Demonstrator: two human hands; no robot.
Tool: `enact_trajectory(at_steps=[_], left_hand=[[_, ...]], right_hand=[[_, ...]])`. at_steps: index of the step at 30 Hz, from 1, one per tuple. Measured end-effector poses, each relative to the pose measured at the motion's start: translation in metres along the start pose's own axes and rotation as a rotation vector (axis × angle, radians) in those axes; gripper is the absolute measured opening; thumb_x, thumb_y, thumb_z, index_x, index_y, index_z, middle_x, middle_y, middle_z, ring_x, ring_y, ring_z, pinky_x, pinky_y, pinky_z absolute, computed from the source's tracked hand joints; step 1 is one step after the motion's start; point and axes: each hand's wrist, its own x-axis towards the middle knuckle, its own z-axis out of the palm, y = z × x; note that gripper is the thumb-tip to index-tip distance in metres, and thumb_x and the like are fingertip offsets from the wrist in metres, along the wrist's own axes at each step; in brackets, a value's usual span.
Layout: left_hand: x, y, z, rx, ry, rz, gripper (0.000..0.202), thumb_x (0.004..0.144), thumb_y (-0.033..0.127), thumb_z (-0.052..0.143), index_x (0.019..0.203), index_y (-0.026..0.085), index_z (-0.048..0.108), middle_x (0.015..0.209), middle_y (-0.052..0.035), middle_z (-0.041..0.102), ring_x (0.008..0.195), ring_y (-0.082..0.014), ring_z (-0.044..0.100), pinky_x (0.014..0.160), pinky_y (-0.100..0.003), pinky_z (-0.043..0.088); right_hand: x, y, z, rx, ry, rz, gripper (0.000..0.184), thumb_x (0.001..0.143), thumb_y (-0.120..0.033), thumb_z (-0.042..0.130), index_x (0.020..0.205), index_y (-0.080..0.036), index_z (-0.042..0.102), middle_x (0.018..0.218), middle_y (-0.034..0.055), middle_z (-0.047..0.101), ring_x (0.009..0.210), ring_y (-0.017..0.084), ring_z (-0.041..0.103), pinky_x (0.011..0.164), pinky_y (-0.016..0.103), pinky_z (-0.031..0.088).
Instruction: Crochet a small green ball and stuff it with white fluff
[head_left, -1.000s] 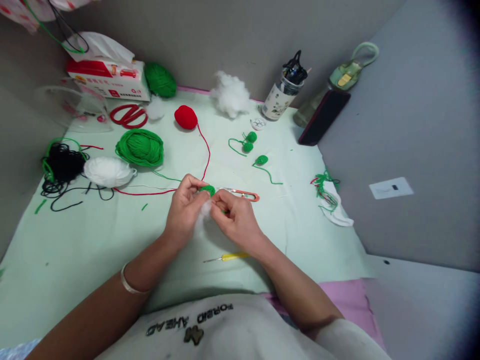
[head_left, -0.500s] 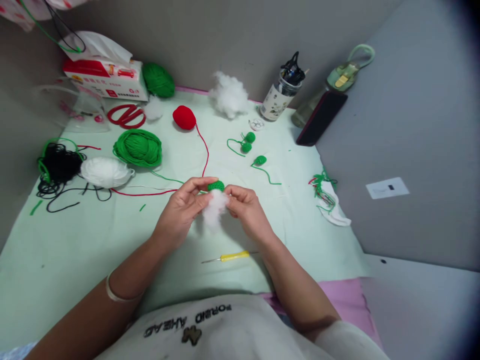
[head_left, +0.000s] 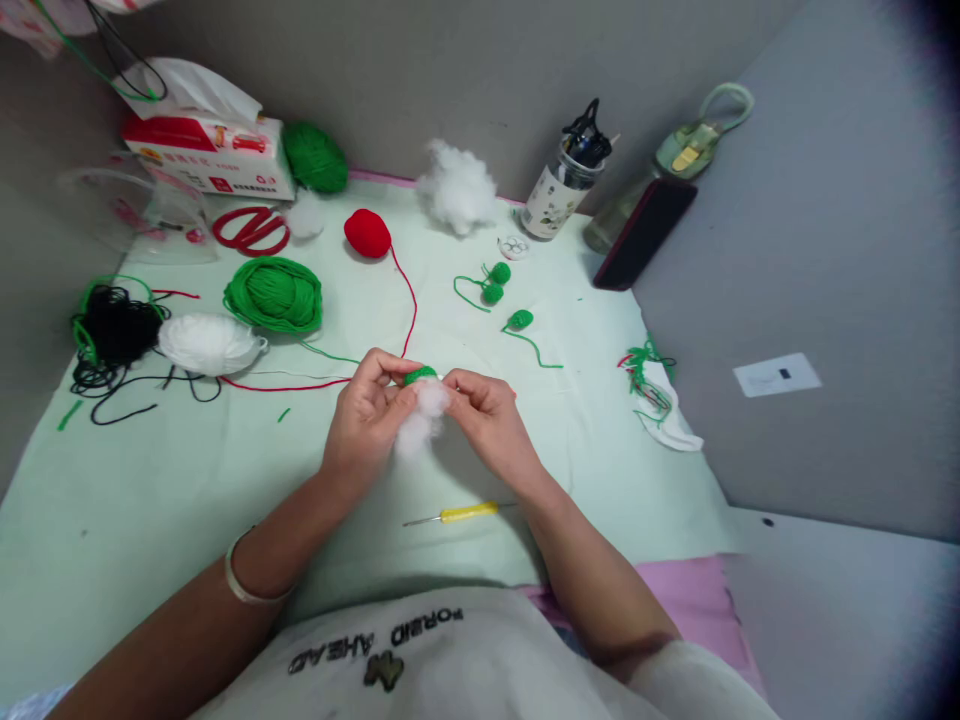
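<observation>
Between my hands is a small green crocheted piece (head_left: 420, 375) with white stuffing (head_left: 417, 430) hanging down from its near side. My left hand (head_left: 369, 405) is closed, gripping the crocheted piece between thumb and fingers. My right hand (head_left: 484, 410) pinches the stuffing at the piece's right side. The piece's opening is hidden by the fluff and fingers. Below the hands a crochet hook (head_left: 469, 513) with a yellow handle lies on the table. Beyond them are a pair of small green crocheted balls (head_left: 495, 284) and a single one (head_left: 520, 319) with a yarn tail.
Left are green yarn (head_left: 274, 295), white yarn (head_left: 212, 343), tangled black yarn (head_left: 120, 325) and red scissors (head_left: 251, 231). At the back stand a tissue box (head_left: 210, 155), a red yarn ball (head_left: 367, 233), loose stuffing (head_left: 459, 188), a jar (head_left: 559, 195), and a phone (head_left: 645, 235) against a bottle (head_left: 682, 150).
Both hands have shifted slightly left with the crocheted piece. The hanging stuffing has moved left too, and my right fingers now press on its upper part.
</observation>
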Motion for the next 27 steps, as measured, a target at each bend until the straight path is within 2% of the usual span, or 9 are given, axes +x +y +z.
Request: enact_trajectory(at_steps=[3, 7, 10, 12, 17, 22, 24, 27], left_hand=[[-0.004, 0.002, 0.001, 0.013, -0.015, 0.001, 0.022, 0.088, 0.034, 0.076, 0.103, 0.021, 0.066, 0.085, 0.0016, 0.061, 0.064, -0.0097, 0.054, 0.056, -0.021, 0.043], [-0.003, 0.003, -0.001, -0.031, -0.058, -0.024, 0.024, 0.085, 0.033, 0.078, 0.098, 0.022, 0.061, 0.086, 0.0023, 0.062, 0.065, -0.0101, 0.057, 0.058, -0.021, 0.047], [0.001, 0.003, -0.003, -0.017, -0.075, -0.028, 0.022, 0.084, 0.031, 0.077, 0.095, 0.021, 0.060, 0.082, 0.0024, 0.063, 0.060, -0.0103, 0.058, 0.055, -0.022, 0.047], [0.003, 0.002, -0.003, 0.005, -0.068, -0.005, 0.024, 0.081, 0.029, 0.079, 0.093, 0.021, 0.060, 0.079, 0.0030, 0.063, 0.058, -0.0106, 0.056, 0.052, -0.022, 0.046], [0.006, -0.003, -0.001, 0.079, 0.016, 0.126, 0.023, 0.076, 0.022, 0.082, 0.086, 0.021, 0.061, 0.075, 0.0039, 0.060, 0.059, -0.0099, 0.053, 0.053, -0.021, 0.043], [0.002, -0.006, 0.001, 0.084, 0.011, 0.192, 0.023, 0.082, 0.034, 0.081, 0.091, 0.023, 0.062, 0.078, 0.0018, 0.062, 0.063, -0.0125, 0.057, 0.055, -0.024, 0.045], [-0.002, -0.005, 0.001, 0.075, 0.003, 0.197, 0.022, 0.085, 0.036, 0.078, 0.095, 0.023, 0.063, 0.083, 0.0003, 0.064, 0.067, -0.0135, 0.060, 0.059, -0.025, 0.048], [-0.005, -0.003, -0.001, 0.040, -0.027, 0.155, 0.018, 0.090, 0.036, 0.073, 0.100, 0.024, 0.064, 0.089, -0.0010, 0.065, 0.073, -0.0140, 0.060, 0.063, -0.026, 0.049]], right_hand=[[-0.002, -0.001, 0.001, -0.024, 0.060, -0.001, 0.036, 0.087, -0.046, 0.061, 0.065, -0.020, 0.050, 0.056, -0.0081, 0.030, 0.054, 0.009, 0.026, 0.053, 0.025, 0.021], [-0.007, -0.003, 0.005, -0.198, 0.101, -0.093, 0.030, 0.092, -0.035, 0.056, 0.066, -0.021, 0.047, 0.055, -0.0084, 0.031, 0.053, 0.009, 0.026, 0.055, 0.025, 0.023], [-0.012, -0.006, 0.006, -0.392, 0.093, -0.200, 0.026, 0.096, -0.028, 0.050, 0.071, -0.021, 0.046, 0.057, -0.0076, 0.036, 0.054, 0.010, 0.031, 0.059, 0.026, 0.024], [-0.015, -0.008, 0.007, -0.435, 0.054, -0.213, 0.022, 0.096, -0.025, 0.047, 0.075, -0.022, 0.046, 0.058, -0.0074, 0.038, 0.054, 0.010, 0.033, 0.059, 0.027, 0.024], [-0.018, -0.006, 0.013, -0.247, -0.018, -0.117, 0.020, 0.095, -0.027, 0.051, 0.076, -0.022, 0.048, 0.056, -0.0087, 0.035, 0.052, 0.010, 0.031, 0.056, 0.026, 0.023], [-0.010, -0.001, 0.013, 0.097, 0.021, 0.009, 0.035, 0.089, -0.045, 0.062, 0.068, -0.021, 0.050, 0.053, -0.0091, 0.031, 0.052, 0.009, 0.027, 0.052, 0.025, 0.020], [-0.007, -0.002, 0.011, 0.126, 0.030, 0.023, 0.040, 0.086, -0.051, 0.066, 0.065, -0.021, 0.050, 0.052, -0.0092, 0.031, 0.052, 0.008, 0.025, 0.051, 0.025, 0.018], [-0.006, -0.003, 0.009, 0.102, 0.051, 0.017, 0.038, 0.085, -0.047, 0.067, 0.063, -0.020, 0.051, 0.051, -0.0099, 0.030, 0.051, 0.007, 0.022, 0.050, 0.025, 0.019]])
